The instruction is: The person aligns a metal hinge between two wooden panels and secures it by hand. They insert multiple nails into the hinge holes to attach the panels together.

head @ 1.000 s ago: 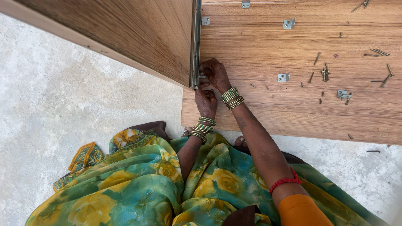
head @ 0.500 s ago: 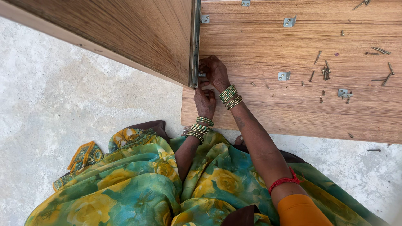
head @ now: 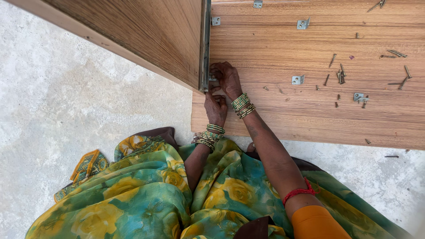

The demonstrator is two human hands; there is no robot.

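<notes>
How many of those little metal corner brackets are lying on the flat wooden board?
5 in view: top edge, beside the upright panel, upper middle, centre, right among the screws. Another may be hidden under the right hand.

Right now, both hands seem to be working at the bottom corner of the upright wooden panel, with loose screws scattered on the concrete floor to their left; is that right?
Not quite: the head view shows the loose screws scattered on the flat wooden board to the right of the hands. The left hand and right hand are at the upright wooden panel corner.

Upright wood-grain panel (head: 146, 40) on edge, its corner against flat wooden board (head: 310, 110).
</notes>
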